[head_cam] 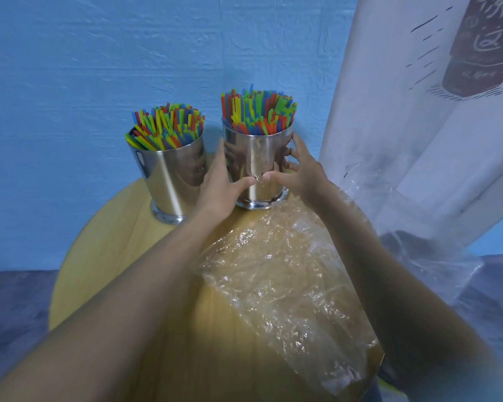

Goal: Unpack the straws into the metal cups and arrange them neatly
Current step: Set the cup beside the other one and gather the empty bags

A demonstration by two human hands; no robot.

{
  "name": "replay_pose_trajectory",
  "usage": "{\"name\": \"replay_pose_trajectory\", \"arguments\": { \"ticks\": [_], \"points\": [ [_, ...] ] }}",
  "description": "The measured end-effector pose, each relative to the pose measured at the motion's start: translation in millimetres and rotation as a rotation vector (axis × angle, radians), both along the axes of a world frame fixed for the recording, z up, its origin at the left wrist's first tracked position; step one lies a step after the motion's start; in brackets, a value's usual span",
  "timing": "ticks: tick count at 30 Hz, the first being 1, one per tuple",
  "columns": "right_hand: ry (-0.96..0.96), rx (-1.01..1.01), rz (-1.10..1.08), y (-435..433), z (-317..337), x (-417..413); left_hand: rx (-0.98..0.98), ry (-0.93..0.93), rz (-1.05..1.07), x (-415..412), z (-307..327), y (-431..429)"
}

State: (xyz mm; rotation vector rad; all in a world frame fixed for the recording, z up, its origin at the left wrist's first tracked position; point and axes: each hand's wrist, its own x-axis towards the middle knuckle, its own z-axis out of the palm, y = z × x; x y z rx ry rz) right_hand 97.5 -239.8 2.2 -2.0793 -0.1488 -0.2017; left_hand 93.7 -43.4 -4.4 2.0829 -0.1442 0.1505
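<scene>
Blue textured wall fills the background, with a white printed curtain hanging at the right; below them a round wooden table carries everything; a crumpled clear plastic bag lies across its near half, apparently emptied; at the far edge stand the left metal cup and the right metal cup, just beside each other, both packed full; the left hand and right hand clasp the right metal cup from either side, fingers curled round its wall, thumbs almost meeting in front; its straws stand unevenly, some tips higher than others, while the left bunch splays leftward.

I judge the step to be lining this cup up with its neighbour; keep it vertical, set it down level so nothing spills, then tap the tips even.

Fingers behind the cup are hidden; whether its base rests on the table is hard to tell; the right forearm covers part of the bag.
</scene>
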Motion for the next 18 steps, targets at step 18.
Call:
{"name": "replay_pose_trajectory", "arguments": {
  "ticks": [18],
  "points": [
    [0.064, -0.005, 0.035, 11.6, -10.9, 2.0, 0.151, 0.016, 0.057, -5.2, -11.6, 6.1]
  ]
}}
